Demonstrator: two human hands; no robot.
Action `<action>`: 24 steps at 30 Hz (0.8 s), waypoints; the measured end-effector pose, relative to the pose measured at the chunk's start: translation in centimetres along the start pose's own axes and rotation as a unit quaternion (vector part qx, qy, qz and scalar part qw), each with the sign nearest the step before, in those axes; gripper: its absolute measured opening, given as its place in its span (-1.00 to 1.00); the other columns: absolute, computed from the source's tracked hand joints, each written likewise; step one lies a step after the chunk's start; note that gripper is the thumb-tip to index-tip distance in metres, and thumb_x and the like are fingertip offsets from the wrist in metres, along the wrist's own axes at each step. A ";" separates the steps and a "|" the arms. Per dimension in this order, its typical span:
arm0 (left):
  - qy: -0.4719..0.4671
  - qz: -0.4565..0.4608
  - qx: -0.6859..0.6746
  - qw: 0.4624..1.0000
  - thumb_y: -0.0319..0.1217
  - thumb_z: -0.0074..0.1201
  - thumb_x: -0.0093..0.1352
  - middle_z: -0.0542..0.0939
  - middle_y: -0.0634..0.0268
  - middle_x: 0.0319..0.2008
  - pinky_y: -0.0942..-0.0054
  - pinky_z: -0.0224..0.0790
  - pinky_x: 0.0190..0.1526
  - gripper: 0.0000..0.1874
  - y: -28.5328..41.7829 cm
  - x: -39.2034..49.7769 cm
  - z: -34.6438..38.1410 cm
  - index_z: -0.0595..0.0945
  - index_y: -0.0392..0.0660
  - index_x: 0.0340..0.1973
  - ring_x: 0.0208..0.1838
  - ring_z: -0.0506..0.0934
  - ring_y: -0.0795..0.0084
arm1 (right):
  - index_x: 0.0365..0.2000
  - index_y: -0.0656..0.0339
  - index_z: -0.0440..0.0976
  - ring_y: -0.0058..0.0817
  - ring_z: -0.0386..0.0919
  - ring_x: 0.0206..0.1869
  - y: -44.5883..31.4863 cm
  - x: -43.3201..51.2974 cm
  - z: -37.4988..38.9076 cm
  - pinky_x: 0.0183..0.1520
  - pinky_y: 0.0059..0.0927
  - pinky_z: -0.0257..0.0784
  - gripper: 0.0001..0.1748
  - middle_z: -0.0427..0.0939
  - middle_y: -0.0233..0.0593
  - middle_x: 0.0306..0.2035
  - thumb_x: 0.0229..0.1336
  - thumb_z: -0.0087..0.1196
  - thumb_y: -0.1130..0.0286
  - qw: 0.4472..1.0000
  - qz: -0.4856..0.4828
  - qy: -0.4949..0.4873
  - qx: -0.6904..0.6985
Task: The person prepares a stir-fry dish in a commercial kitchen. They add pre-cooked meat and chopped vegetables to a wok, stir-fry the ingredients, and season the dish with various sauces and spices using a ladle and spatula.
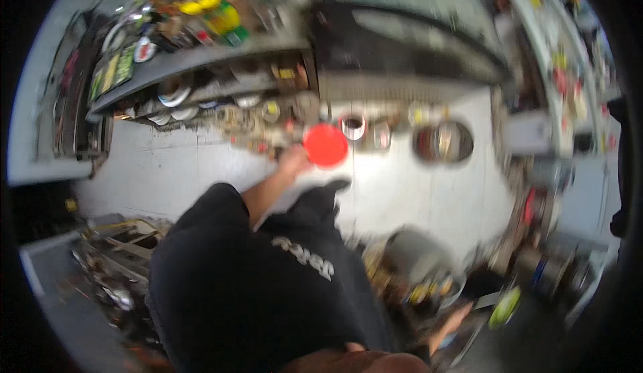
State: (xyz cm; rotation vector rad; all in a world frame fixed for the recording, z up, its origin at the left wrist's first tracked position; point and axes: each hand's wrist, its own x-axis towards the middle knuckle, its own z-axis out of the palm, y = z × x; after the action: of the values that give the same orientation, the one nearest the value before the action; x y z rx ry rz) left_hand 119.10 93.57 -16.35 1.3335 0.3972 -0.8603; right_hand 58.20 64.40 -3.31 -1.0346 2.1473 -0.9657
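My left hand (pixel 294 163) reaches out in front of me and grips the edge of a round red disc (pixel 325 145), perhaps a plastic lid. Just to the right of the disc is an open white tub (pixel 353 126) with a reddish rim and something dark inside. My right hand (pixel 456 318) is low at the right, away from the tub. Near its fingertips is a flat grey strip (pixel 488 300), with a yellow-green object (pixel 505 307) beyond it. Blur hides whether that hand holds the strip.
Ahead on the left stands a shelf unit (pixel 201 64) crowded with bottles and dishes. Small items and jars (pixel 382 135) line the pale floor (pixel 417 197). Farther right sits a dark oval container (pixel 443 142). A grey bin (pixel 419 257) stands close to my right side.
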 end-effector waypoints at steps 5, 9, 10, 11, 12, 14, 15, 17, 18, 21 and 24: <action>0.037 -0.032 0.052 0.997 -0.39 0.05 0.44 0.65 0.29 -0.14 0.30 0.64 -0.07 -0.76 0.6 -4.1 -9.2 0.58 -0.14 0.00 -0.13 0.67 0.40 | -0.72 -0.03 0.20 -0.55 0.14 -0.72 0.3 0.5 -0.4 -0.62 -0.38 0.06 -0.32 0.21 -0.46 -0.74 0.40 -0.05 -0.25 0.992 0.028 -0.101 0.067; 0.086 -0.034 0.051 0.994 -0.41 0.04 0.45 0.65 0.31 -0.13 0.34 0.63 -0.09 -0.77 2.6 -5.3 -12.2 0.58 -0.12 0.01 -0.15 0.67 0.48 | -0.55 0.16 0.32 -0.42 0.32 -0.56 5.6 -0.1 3.4 -0.46 -0.31 0.23 -0.35 0.38 -0.30 -0.58 0.48 -0.17 -0.18 0.973 -0.222 -0.033 -0.052; 0.098 -0.041 0.051 0.993 -0.41 0.04 0.45 0.66 0.31 -0.13 0.38 0.62 -0.11 -0.76 3.0 -5.4 -12.5 0.56 -0.11 0.03 -0.19 0.67 0.47 | -0.41 0.27 0.40 -0.34 0.41 -0.41 7.3 -0.7 4.4 -0.35 -0.27 0.30 -0.36 0.47 -0.24 -0.45 0.46 -0.13 -0.17 0.975 -0.146 -0.044 -0.159; 0.074 -0.033 0.050 0.996 -0.41 0.03 0.45 0.66 0.30 -0.13 0.38 0.62 -0.11 -0.75 3.4 -5.3 -12.8 0.56 -0.12 0.03 -0.20 0.67 0.47 | -0.27 0.36 0.46 -0.27 0.50 -0.26 9.2 -1.8 5.0 -0.20 -0.25 0.37 -0.35 0.56 -0.17 -0.31 0.45 -0.10 -0.16 0.978 0.016 -0.126 -0.166; 0.063 -0.029 0.049 0.996 -0.42 0.03 0.45 0.67 0.29 -0.13 0.38 0.62 -0.11 -0.75 3.7 -5.3 -13.2 0.55 -0.12 0.03 -0.21 0.67 0.46 | -0.12 0.45 0.51 -0.20 0.59 -0.10 10.8 -3.0 5.7 -0.05 -0.23 0.43 -0.30 0.65 -0.09 -0.16 0.44 -0.07 -0.15 0.957 0.087 -0.200 -0.193; 0.055 -0.015 0.032 0.998 -0.42 0.03 0.45 0.67 0.28 -0.13 0.37 0.62 -0.11 -0.75 3.9 -4.8 -13.9 0.55 -0.13 0.04 -0.22 0.67 0.44 | -0.08 0.47 0.51 -0.27 0.58 -0.14 11.9 -5.3 8.9 -0.05 -0.24 0.43 -0.28 0.65 -0.07 -0.15 0.43 -0.05 -0.16 0.944 0.020 -0.271 -0.189; 0.054 -0.016 0.034 0.998 -0.43 0.03 0.45 0.68 0.28 -0.12 0.36 0.62 -0.10 -0.74 4.0 -4.4 -14.3 0.55 -0.13 0.04 -0.21 0.67 0.43 | -0.06 0.47 0.53 -0.29 0.58 -0.17 12.0 -7.4 10.5 -0.07 -0.24 0.45 -0.30 0.65 -0.04 -0.15 0.42 -0.02 -0.13 0.932 0.066 -0.312 -0.172; 0.051 -0.037 0.047 0.997 -0.43 0.02 0.45 0.68 0.27 -0.12 0.33 0.61 -0.07 -0.74 4.1 -3.4 -15.4 0.55 -0.13 0.05 -0.19 0.67 0.40 | -0.02 0.49 0.55 -0.32 0.59 -0.22 10.6 -11.9 15.8 -0.09 -0.25 0.48 -0.35 0.66 0.02 -0.15 0.41 0.04 -0.04 0.897 0.008 -0.401 -0.187; 0.051 -0.053 0.049 0.996 -0.43 0.02 0.46 0.68 0.27 -0.11 0.32 0.61 -0.05 -0.74 4.0 -2.5 -16.0 0.55 -0.13 0.05 -0.17 0.67 0.38 | 0.02 0.47 0.55 -0.27 0.61 -0.19 9.5 -14.3 19.5 -0.08 -0.23 0.50 -0.40 0.67 0.06 -0.15 0.40 0.07 0.02 0.889 -0.049 -0.395 -0.227; 0.048 -0.082 0.039 0.995 -0.43 0.08 0.45 0.66 0.22 -0.11 0.26 0.59 0.00 -0.70 2.9 0.4 -18.1 0.54 -0.15 0.09 -0.11 0.66 0.30 | -0.05 0.41 0.58 -0.08 0.66 -0.16 6.7 -21.6 30.8 -0.06 -0.12 0.52 -0.52 0.68 0.15 -0.26 0.38 0.07 0.11 0.865 -0.118 -0.416 -0.253; 0.061 -0.121 0.057 0.989 -0.41 0.12 0.45 0.64 0.21 -0.13 0.22 0.59 0.00 -0.66 2.1 4.7 -20.4 0.51 -0.16 0.12 -0.09 0.65 0.27 | -0.13 0.37 0.61 0.17 0.63 -0.08 5.6 -26.6 42.5 0.00 0.02 0.51 -0.58 0.65 0.28 -0.22 0.38 0.00 0.17 0.826 -0.261 -0.406 -0.292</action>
State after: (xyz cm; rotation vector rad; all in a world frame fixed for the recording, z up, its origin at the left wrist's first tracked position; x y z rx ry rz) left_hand 128.05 111.42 -22.91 1.4681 0.6229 -1.0186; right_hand 101.34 73.41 -27.91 -1.9590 1.4295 0.0508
